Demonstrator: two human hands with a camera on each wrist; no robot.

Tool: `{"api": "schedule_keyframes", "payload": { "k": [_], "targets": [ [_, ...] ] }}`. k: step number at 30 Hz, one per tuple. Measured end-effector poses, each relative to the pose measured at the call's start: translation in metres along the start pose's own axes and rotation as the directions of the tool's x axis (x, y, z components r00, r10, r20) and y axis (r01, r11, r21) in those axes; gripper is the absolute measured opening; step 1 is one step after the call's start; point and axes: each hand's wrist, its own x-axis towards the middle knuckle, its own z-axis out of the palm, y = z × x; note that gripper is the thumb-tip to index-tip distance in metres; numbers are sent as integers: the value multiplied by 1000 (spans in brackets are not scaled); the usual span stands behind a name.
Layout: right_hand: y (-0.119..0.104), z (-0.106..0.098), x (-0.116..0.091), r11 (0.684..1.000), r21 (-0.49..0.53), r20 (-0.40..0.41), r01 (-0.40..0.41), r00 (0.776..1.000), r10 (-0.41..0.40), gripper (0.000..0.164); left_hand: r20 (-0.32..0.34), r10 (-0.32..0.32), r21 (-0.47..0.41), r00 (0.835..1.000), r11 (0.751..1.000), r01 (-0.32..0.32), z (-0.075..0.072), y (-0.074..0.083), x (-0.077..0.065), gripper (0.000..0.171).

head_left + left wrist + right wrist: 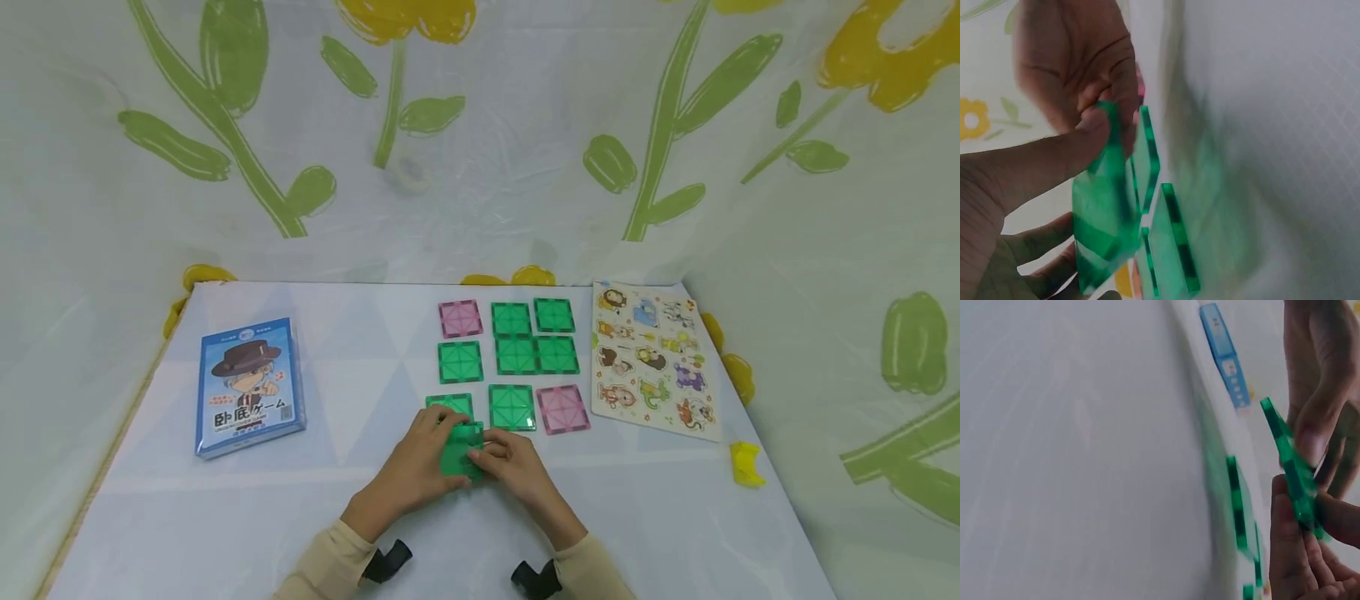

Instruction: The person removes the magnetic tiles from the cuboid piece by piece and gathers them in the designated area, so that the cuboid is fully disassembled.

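Observation:
Low over the near middle of the table, both hands hold a see-through green square magnetic tile (459, 460). My left hand (412, 468) grips it from the left, with the thumb on its near edge. From the other side, my right hand (519, 468) pinches its right edge between thumb and fingers. The left wrist view has the held tile (1097, 215) tilted up off the table; it appears edge-on as a green tile (1288, 456) in the right wrist view. Just beyond the hands lie a partly covered green tile (452, 404) and another green tile (512, 407).
Further back are several more green tiles (516, 355), a pink tile (461, 318) and a second pink tile (563, 409). A blue game box (250, 387) lies at left. An animal sticker sheet (652, 362) and a small yellow piece (746, 464) are at right.

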Motion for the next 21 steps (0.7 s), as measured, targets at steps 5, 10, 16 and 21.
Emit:
{"api": "schedule_keyframes", "payload": {
  "k": [5, 10, 16, 21],
  "targets": [
    [8, -24, -17, 997, 38, -188, -63, 980, 69, 50, 26, -59, -65, 998, 996, 60, -1, -8, -1, 82],
    [20, -61, -42, 988, 60, -379, -140, 913, 153, 45, -13, -138, -72, 990, 988, 137, -3, -32, -4, 75],
    [34, -88, -63, 965, -24, -458, -262, 860, 223, 47, -92, -160, -143, 983, 979, 146, -15, -59, -7, 68],
    [41, -90, -70, 938, -72, -472, -339, 840, 267, 47, -134, -216, -140, 967, 970, 197, -25, -70, -11, 69]
  ]
}}
